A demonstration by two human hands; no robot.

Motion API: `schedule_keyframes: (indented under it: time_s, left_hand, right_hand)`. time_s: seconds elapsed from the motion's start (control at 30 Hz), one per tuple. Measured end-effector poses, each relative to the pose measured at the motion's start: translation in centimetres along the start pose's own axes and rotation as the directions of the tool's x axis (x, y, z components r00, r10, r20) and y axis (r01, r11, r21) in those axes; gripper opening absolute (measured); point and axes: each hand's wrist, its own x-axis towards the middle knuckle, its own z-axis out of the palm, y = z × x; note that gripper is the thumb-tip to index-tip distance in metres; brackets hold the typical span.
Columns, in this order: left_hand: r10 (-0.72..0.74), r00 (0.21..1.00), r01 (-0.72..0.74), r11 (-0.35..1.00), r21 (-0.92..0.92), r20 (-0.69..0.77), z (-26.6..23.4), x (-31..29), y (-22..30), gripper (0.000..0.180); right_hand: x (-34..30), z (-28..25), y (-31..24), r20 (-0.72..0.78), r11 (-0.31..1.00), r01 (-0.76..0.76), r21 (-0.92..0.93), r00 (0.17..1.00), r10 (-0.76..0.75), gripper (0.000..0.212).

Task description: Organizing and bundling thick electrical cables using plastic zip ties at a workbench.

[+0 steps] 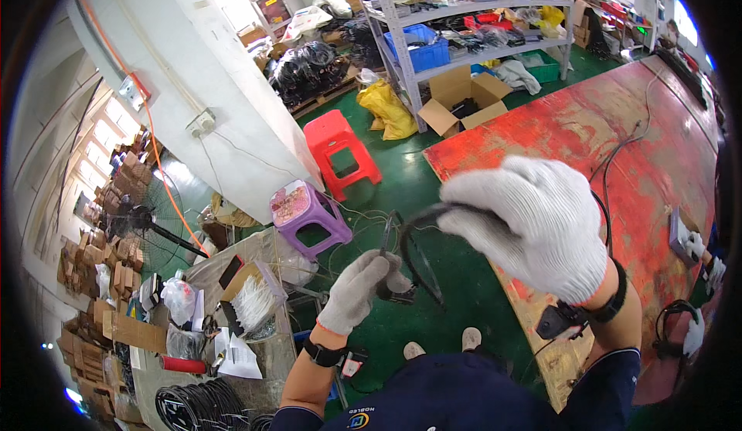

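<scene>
A black cable [408,261] hangs in a bent loop between my two white-gloved hands, above the green floor. My left hand [357,292], lower and near the middle, is closed on the cable with its fingers pinched together. A small dark piece [396,295] shows just under those fingers; its kind is hard to make out. Higher and to the right, my right hand [533,226] is curled round the other stretch of the cable, which leaves its fingertips on the left side. The palm side of that hand is hidden.
Right of me lies a worn red-topped table [665,176] with a thin cable across it. At left, a bench [270,354] bears white zip ties [253,300], papers and coiled black cable [201,404]. Ahead stand a purple stool [313,218], a red stool [340,153], an open carton [464,99] and shelving.
</scene>
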Motion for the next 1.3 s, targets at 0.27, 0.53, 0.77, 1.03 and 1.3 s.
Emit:
schedule_keyframes:
  time_s: [0.27, 0.53, 0.77, 1.03, 1.3]
  left_hand:
    - [0.071, 0.994, -0.061, 0.991, -0.119, 0.086, 2.0, 1.7, -0.5, 0.028]
    - [0.046, 0.999, -0.047, 0.998, 0.046, 0.006, 4.3, 2.0, 0.8, 0.03]
    - [0.001, 0.957, 0.1, 0.937, -0.335, 0.289, 4.0, -0.7, 1.3, 0.047]
    - [0.099, 0.897, 0.113, 0.891, -0.441, 0.431, 3.7, -2.9, 2.1, 0.071]
    - [0.123, 0.879, 0.071, 0.921, -0.382, 0.461, 2.6, -3.7, 1.7, 0.055]
  right_hand:
    - [1.0, 0.9, 1.1, -0.029, 0.983, -0.096, 0.156, 0.994, 0.102, 0.02]
    - [1.8, 0.2, -0.2, 0.197, 0.86, -0.176, 0.479, 0.976, 0.09, 0.018]
    - [1.6, 2.3, 3.0, 0.201, 0.826, -0.371, 0.424, 0.928, 0.314, 0.023]
    - [0.5, 3.6, 7.4, 0.153, 0.86, -0.385, 0.335, 0.923, 0.354, 0.021]
    - [-0.8, 3.4, 10.2, 0.154, 0.844, -0.441, 0.305, 0.898, 0.413, 0.022]
